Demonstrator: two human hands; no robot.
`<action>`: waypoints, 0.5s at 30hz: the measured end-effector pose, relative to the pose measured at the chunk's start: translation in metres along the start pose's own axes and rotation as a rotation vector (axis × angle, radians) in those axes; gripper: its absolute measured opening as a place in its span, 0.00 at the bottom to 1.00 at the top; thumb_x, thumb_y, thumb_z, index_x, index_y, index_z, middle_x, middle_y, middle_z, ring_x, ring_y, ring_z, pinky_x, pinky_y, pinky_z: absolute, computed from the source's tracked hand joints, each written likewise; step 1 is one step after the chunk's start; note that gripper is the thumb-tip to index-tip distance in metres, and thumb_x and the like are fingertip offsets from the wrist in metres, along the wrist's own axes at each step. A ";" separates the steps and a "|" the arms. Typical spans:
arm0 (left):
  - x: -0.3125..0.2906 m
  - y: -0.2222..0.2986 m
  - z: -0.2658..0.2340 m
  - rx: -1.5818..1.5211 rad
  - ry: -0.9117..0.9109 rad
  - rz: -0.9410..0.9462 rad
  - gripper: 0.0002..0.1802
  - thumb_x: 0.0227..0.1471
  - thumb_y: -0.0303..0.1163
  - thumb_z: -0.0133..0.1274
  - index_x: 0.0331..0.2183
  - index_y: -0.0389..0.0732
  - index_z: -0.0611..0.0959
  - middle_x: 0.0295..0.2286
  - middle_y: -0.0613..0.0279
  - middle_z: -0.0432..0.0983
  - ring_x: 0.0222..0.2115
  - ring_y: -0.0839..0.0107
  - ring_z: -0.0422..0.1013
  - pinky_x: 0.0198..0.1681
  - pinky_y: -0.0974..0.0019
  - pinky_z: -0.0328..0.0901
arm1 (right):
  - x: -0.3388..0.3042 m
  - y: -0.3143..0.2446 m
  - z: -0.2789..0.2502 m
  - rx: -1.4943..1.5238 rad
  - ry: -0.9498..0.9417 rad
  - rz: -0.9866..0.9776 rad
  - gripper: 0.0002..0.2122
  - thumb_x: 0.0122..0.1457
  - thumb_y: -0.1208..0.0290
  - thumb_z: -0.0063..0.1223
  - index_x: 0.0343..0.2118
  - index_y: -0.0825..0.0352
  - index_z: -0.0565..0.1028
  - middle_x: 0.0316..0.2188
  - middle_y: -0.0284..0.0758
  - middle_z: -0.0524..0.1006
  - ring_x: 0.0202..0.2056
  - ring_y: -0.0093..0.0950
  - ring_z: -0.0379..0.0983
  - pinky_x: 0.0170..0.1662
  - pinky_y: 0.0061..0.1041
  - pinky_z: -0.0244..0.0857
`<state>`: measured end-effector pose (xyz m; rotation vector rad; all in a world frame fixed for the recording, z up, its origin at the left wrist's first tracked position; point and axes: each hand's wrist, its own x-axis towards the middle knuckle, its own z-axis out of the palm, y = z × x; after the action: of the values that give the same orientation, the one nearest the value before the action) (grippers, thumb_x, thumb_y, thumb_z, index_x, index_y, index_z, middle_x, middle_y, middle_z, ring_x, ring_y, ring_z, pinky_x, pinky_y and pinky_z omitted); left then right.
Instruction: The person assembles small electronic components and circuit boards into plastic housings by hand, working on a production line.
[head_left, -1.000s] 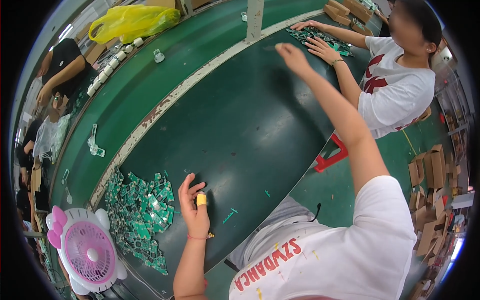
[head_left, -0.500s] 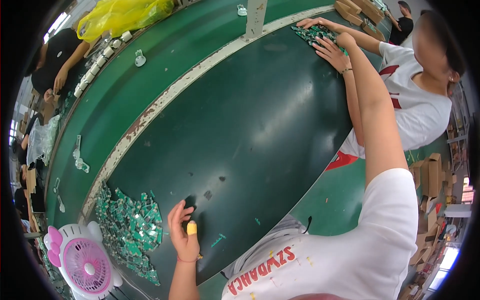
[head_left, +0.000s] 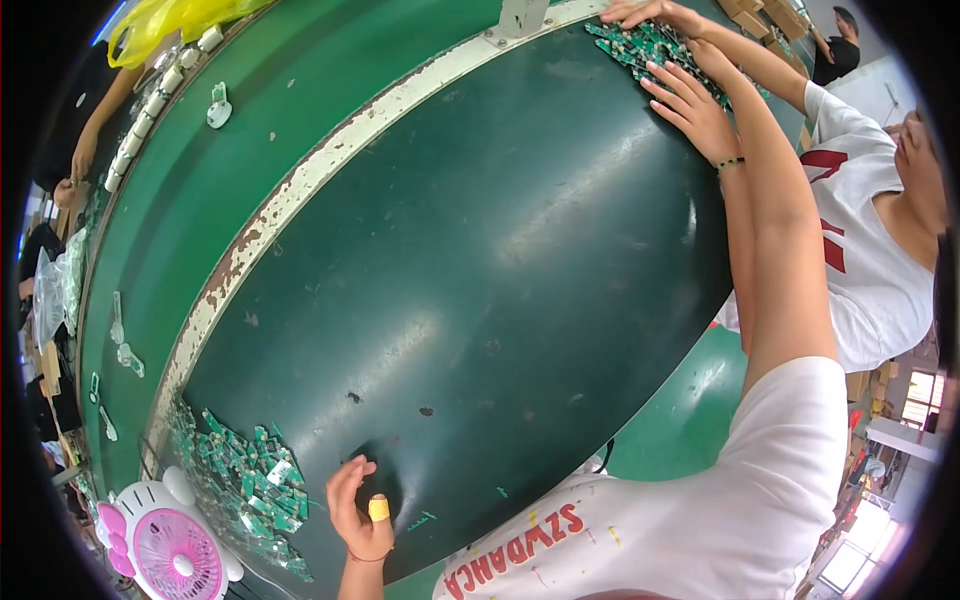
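My left hand [head_left: 360, 518] is raised over the dark green table [head_left: 480, 270], open, with its fingers loosely curled, apart and empty. Yellow tape wraps its thumb. Beside it on the left lies a pile of small green circuit boards [head_left: 262, 478]. A few green scraps [head_left: 422, 521] lie to its right. My right arm stretches to the far right, where my right hand [head_left: 708, 60] reaches a second pile of circuit boards [head_left: 640, 48]; its fingers are hidden. A co-worker's two hands, one with a beaded bracelet [head_left: 730, 163], rest on that same pile.
A pink and white fan [head_left: 178, 555] stands at the lower left. A chipped white rail [head_left: 235, 250] divides the table from a green belt [head_left: 160, 270] carrying several white plastic parts [head_left: 219, 106]. Another person works beyond it, near a yellow bag [head_left: 170, 30]. Cardboard boxes [head_left: 785, 18] stand far right.
The whole view has shifted, so the near pile, fan and my left hand appear lower. My left hand stays beside the near pile, my right at the far pile. The co-worker's hands remain there.
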<state>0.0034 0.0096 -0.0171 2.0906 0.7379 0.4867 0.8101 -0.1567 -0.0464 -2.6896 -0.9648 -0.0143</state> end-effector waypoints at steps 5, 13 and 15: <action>0.003 0.003 0.003 0.024 0.006 -0.005 0.19 0.51 0.30 0.50 0.46 0.34 0.73 0.43 0.48 0.69 0.37 0.62 0.72 0.39 0.66 0.64 | -0.010 -0.033 -0.002 0.230 -0.001 -0.050 0.25 0.63 0.54 0.33 0.57 0.68 0.62 0.59 0.39 0.61 0.61 0.32 0.52 0.62 0.24 0.42; 0.001 0.001 0.001 0.026 0.012 0.002 0.19 0.52 0.31 0.48 0.46 0.35 0.74 0.43 0.50 0.70 0.38 0.63 0.72 0.38 0.67 0.63 | -0.048 -0.072 -0.003 0.266 -0.046 -0.029 0.25 0.62 0.51 0.33 0.55 0.62 0.65 0.56 0.38 0.66 0.58 0.33 0.58 0.60 0.25 0.47; 0.001 0.002 0.002 0.015 0.013 0.004 0.19 0.52 0.31 0.48 0.46 0.35 0.74 0.43 0.51 0.70 0.38 0.64 0.72 0.38 0.68 0.63 | -0.036 -0.071 -0.017 0.215 -0.058 -0.109 0.24 0.62 0.51 0.32 0.53 0.61 0.68 0.54 0.39 0.68 0.57 0.37 0.60 0.59 0.28 0.50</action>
<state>0.0062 0.0085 -0.0162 2.1046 0.7473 0.4985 0.7396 -0.1314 -0.0158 -2.4517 -1.0649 0.1377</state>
